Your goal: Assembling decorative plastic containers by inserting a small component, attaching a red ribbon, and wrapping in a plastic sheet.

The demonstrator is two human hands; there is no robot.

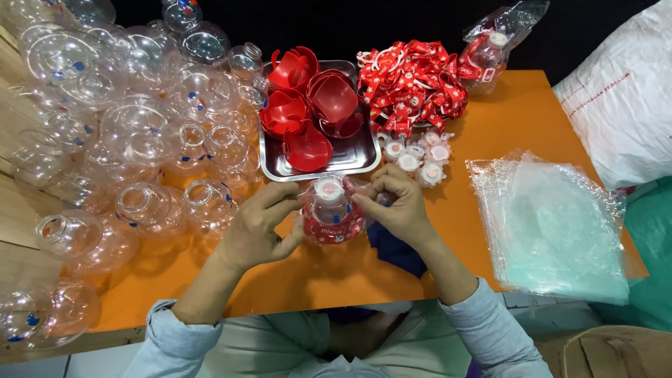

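at the far left a heap of clear round bottles [126, 126] spreads over the orange table [532, 112]. nearer the middle, the left hand [255, 227] curls its fingers [283, 199] against the left side of a small round bottle with a red base [330, 213], thumb low on its side. this bottle stands upright near the middle of the table, just in front of a steel tray [308, 168] filled with red cup-shaped bases [311, 105]. the right hand [399, 206] closes on the bottle's right shoulder, its fingers [367, 199] pinched near the white cap, so the bottle sits between both hands. beyond them lie a few white caps in wrappers [416, 157] and a pile of red straps [409, 84]. at the right lies a stack of clear plastic bags [553, 224], with a white sack [623, 98] beyond it.
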